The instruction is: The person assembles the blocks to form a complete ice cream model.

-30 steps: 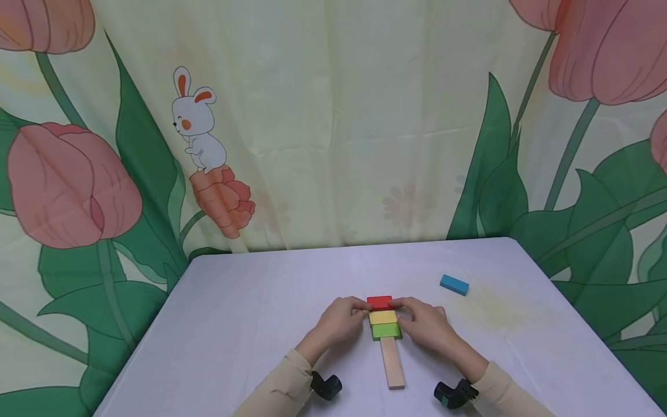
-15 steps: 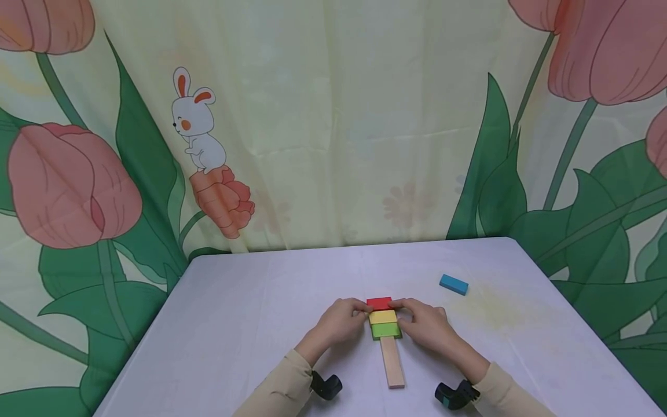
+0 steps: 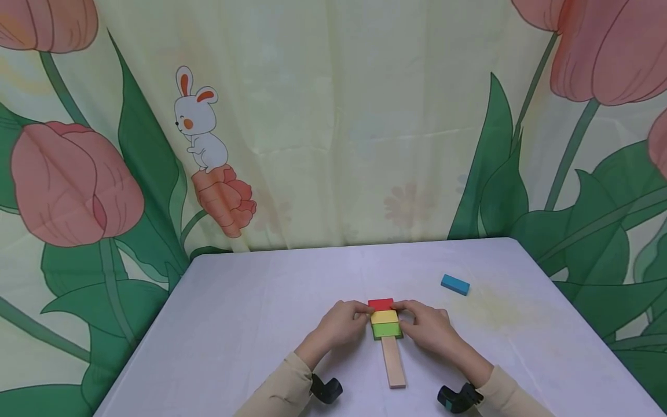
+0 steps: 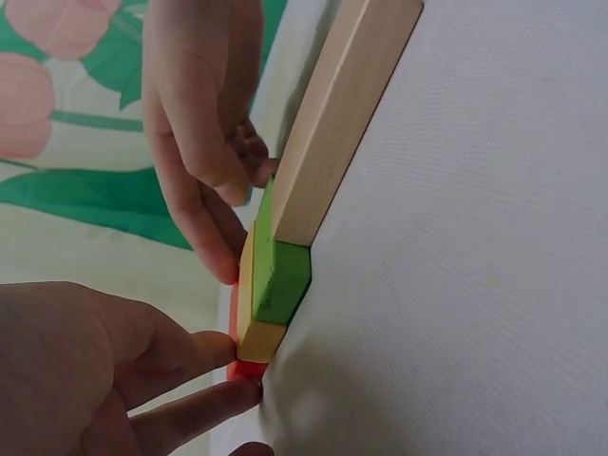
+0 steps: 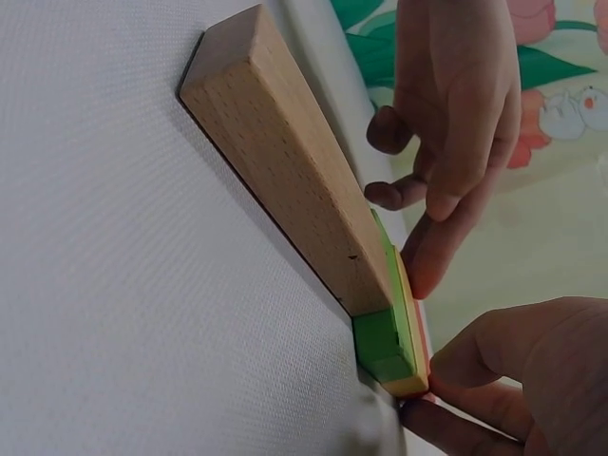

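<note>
Coloured blocks sit in a short row at the near middle of the table [image 3: 250, 324]: red block [image 3: 380, 303] farthest, yellow block [image 3: 384, 317] next, green block [image 3: 386, 330] nearest, with a plain wooden plank [image 3: 392, 362] running from the green one toward us. Our fingertips [image 4: 228, 366] pinch the red and yellow blocks from both sides, thumb and forefinger curled in on the block edges. Compared with a second ago almost nothing has shifted; the row stays where it was and looks slightly tighter, so we judge we are only squaring the blocks up. Our left hand [image 3: 341, 322] and right hand [image 3: 426, 325] lie low on the cloth, wrists angled inward, sleeves trailing back. A blue block [image 3: 455, 284] lies well apart to the right.
</note>
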### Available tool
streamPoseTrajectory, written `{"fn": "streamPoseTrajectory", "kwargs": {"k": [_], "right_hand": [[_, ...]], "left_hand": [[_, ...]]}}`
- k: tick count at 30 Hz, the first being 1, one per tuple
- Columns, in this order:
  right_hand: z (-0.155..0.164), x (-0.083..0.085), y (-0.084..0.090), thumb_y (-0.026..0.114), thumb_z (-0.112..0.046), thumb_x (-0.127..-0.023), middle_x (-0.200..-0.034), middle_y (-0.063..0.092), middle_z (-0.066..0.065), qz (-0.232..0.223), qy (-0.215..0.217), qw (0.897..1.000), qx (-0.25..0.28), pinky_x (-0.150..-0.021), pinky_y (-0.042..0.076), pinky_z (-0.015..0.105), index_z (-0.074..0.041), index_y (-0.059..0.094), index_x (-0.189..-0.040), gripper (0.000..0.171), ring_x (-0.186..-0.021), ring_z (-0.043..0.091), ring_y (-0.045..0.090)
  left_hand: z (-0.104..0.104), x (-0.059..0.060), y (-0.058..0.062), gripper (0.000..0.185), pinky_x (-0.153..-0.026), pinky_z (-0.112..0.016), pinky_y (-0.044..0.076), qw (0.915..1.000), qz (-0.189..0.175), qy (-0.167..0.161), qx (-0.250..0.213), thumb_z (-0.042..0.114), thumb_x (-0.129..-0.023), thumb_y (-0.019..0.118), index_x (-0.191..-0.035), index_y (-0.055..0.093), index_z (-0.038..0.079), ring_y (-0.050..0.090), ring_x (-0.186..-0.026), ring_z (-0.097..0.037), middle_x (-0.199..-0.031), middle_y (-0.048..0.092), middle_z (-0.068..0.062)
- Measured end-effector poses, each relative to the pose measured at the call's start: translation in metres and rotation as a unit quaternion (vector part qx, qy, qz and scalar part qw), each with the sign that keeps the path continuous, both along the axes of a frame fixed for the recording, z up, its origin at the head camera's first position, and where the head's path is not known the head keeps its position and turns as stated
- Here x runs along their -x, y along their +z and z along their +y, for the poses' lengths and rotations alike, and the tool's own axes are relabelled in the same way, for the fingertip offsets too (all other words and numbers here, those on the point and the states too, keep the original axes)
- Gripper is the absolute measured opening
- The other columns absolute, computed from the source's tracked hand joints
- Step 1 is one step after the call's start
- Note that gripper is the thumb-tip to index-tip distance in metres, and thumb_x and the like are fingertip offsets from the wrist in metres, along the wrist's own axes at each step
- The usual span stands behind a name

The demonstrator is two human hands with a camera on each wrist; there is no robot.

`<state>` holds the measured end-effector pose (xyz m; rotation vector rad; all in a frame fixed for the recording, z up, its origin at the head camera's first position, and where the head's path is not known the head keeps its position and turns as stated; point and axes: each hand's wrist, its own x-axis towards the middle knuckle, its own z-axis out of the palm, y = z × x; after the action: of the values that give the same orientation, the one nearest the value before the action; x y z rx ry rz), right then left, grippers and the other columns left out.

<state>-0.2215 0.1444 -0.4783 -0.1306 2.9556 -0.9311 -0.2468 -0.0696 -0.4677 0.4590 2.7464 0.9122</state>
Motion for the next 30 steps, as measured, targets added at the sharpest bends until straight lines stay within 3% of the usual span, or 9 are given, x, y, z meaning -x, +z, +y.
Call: {"fn": "streamPoseTrajectory", "kwargs": {"k": [4,7,13,18,21,26,30], "right_hand": [[0.0013,0.0004,-0.0005,0.072,-0.018,-0.092,-0.138,0.067,0.012,-0.006,-0.001,1.0,0.0,-0.091,0.035,0.054,-0.017,0.07,-0.131,0.039,-0.089,0.018,0.061],[0.0017,0.0006,-0.0005,0.071,-0.018,-0.092,-0.138,0.067,0.012,-0.008,0.0,1.0,0.002,-0.09,0.034,0.053,-0.017,0.07,-0.131,0.039,-0.079,0.016,0.055],[0.0015,0.001,-0.0011,0.071,-0.017,-0.092,-0.137,0.067,0.013,-0.007,0.0,1.0,0.004,-0.091,0.034,0.054,-0.016,0.07,-0.131,0.04,-0.075,0.015,0.052],[0.0015,0.0009,-0.0019,0.071,-0.017,-0.092,-0.136,0.068,0.012,-0.008,-0.001,1.0,0.007,-0.09,0.034,0.053,-0.017,0.07,-0.131,0.039,-0.076,0.015,0.053],[0.002,0.0001,-0.0013,0.071,-0.017,-0.092,-0.136,0.068,0.012,-0.006,0.002,1.0,0.009,-0.09,0.033,0.054,-0.017,0.07,-0.13,0.038,-0.076,0.015,0.054],[0.003,0.0005,-0.0008,0.071,-0.017,-0.092,-0.136,0.068,0.011,-0.001,0.007,1.0,0.008,-0.091,0.034,0.056,-0.017,0.07,-0.13,0.038,-0.079,0.014,0.057],[0.0027,0.0016,-0.0013,0.07,-0.016,-0.092,-0.136,0.069,0.01,-0.004,0.008,1.0,0.01,-0.092,0.033,0.057,-0.018,0.07,-0.131,0.038,-0.076,0.014,0.055]], "left_hand": [[0.0012,-0.0016,-0.0021,0.03,-0.092,-0.046,0.053,0.9999,0.006,-0.004,0.015,0.021,-0.102,0.058,-0.125,0.076,0.021,0.061,-0.121,-0.028,-0.133,0.07,-0.003],[0.0022,-0.0032,-0.0028,0.031,-0.106,-0.054,0.049,0.999,0.02,-0.012,0.038,0.023,-0.102,0.058,-0.127,0.075,0.022,0.055,-0.136,-0.035,-0.137,0.067,-0.003],[0.0039,-0.0064,-0.0024,0.035,-0.1,-0.05,0.054,0.9943,0.049,-0.03,0.09,0.026,-0.098,0.062,-0.132,0.071,0.023,0.056,-0.13,-0.031,-0.142,0.061,-0.006],[0.0061,-0.0075,-0.0038,0.039,-0.098,-0.047,0.054,0.9911,0.065,-0.05,0.105,0.03,-0.096,0.067,-0.134,0.069,0.022,0.055,-0.128,-0.027,-0.147,0.056,-0.006],[0.0065,-0.0069,-0.0044,0.041,-0.106,-0.049,0.05,0.9848,0.091,-0.096,0.113,0.033,-0.096,0.07,-0.136,0.067,0.023,0.051,-0.137,-0.026,-0.154,0.052,-0.004],[0.0059,-0.0053,-0.0036,0.043,-0.114,-0.048,0.043,0.9599,0.141,-0.208,0.124,0.039,-0.096,0.073,-0.136,0.064,0.027,0.044,-0.147,-0.02,-0.156,0.049,0.002],[0.0065,-0.0048,-0.0037,0.045,-0.113,-0.045,0.044,0.9507,0.149,-0.238,0.132,0.042,-0.094,0.074,-0.135,0.064,0.028,0.045,-0.146,-0.017,-0.154,0.052,0.005]]}}
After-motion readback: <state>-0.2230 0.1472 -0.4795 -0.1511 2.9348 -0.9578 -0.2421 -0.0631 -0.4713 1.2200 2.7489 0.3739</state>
